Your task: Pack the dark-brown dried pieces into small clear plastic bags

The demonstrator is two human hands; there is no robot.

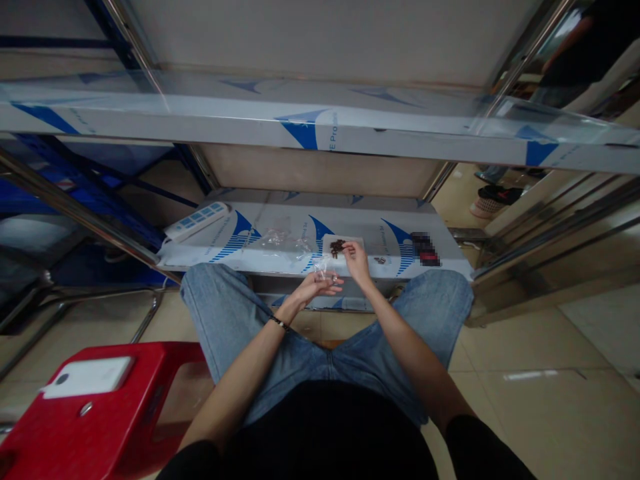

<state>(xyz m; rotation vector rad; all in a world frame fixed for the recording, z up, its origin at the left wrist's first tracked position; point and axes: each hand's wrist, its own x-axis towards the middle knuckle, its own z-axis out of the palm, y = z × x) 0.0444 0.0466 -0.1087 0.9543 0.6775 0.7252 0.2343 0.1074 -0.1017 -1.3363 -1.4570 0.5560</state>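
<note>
My left hand [316,287] is palm up at the front edge of the lower shelf, its fingers around a small clear plastic bag [324,268]. Just to its right, my right hand [356,259] pinches at a pile of small dark brown pieces [337,247]; whatever sits between the fingertips is too small to make out. The pile lies on a white square sheet or tray [356,240]. More crumpled clear plastic [277,237] lies on the shelf to the left. A few small brown bits [380,261] rest to the right of the white square.
A white power strip [197,221] lies at the shelf's left end, and a blurred-out dark and red object [425,249] at its right. The upper shelf [210,127] crosses in front. A red stool [65,427] bearing a white phone-like device [90,376] stands at left.
</note>
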